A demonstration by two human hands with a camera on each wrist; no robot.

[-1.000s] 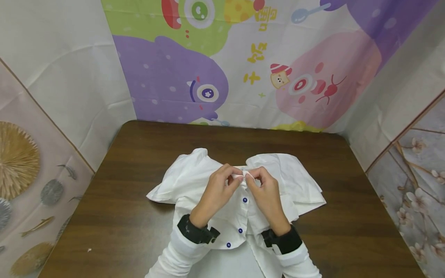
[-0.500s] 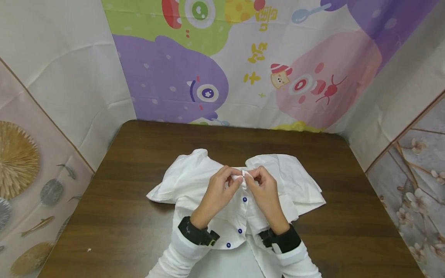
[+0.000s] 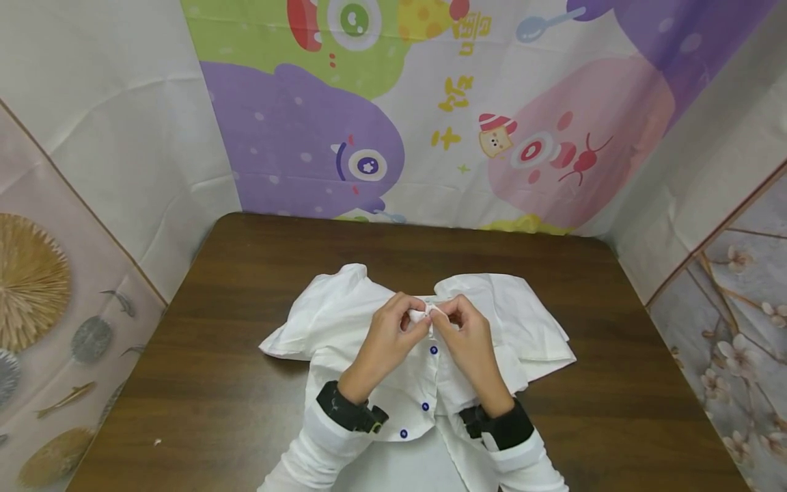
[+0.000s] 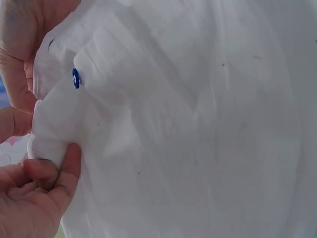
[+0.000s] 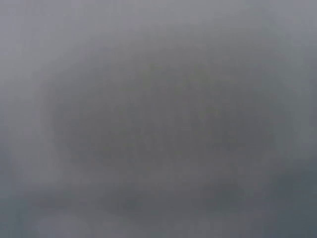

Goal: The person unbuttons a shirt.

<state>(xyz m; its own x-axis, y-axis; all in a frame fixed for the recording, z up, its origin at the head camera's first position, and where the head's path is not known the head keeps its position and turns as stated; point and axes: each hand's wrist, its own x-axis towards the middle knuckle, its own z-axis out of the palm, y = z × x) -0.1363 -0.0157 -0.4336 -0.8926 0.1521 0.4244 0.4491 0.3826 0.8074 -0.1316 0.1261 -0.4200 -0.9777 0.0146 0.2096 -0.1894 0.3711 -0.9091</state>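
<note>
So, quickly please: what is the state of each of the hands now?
Left hand: fingers curled, pinching the white shirt at the top of its front opening.
Right hand: fingers curled, pinching the same shirt edge opposite.

White woven-cloth shirt: thin, matt, creased. Small round blue buttons: glossy, plastic-looking. Dark brown wood-grain table: smooth, slight sheen. Colourful cartoon backdrop sheet: matt, wrinkled. Black wrist straps: matt.
</note>
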